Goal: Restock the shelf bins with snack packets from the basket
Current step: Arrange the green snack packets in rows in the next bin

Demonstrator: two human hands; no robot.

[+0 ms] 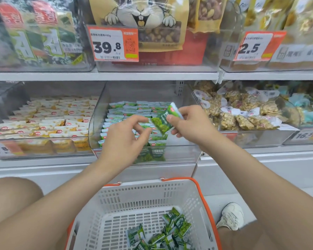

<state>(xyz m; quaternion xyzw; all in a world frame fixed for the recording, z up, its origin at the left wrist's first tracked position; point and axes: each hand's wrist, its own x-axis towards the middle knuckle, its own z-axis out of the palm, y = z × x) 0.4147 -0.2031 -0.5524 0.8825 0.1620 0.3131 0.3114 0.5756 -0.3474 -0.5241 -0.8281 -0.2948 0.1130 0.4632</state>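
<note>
My right hand [190, 123] pinches a small green snack packet [162, 121] above the clear middle shelf bin [181, 152], which holds rows of the same green packets [126, 112]. My left hand [125, 136] hovers just left of the held packet, fingers loosely curled, its fingertips near the packet's lower edge; whether they touch it I cannot tell. Below, between my knees, stands a white basket [134, 193] with orange handles, and several green packets [163, 231] lie at its bottom.
A bin of yellow-white packets [49, 121] is to the left, a bin of nut packs [246, 112] to the right. Above the shelf ledge stand larger bags with price tags 39.8 [108, 45] and 2.5 [251, 46]. My shoe [231, 215] rests right of the basket.
</note>
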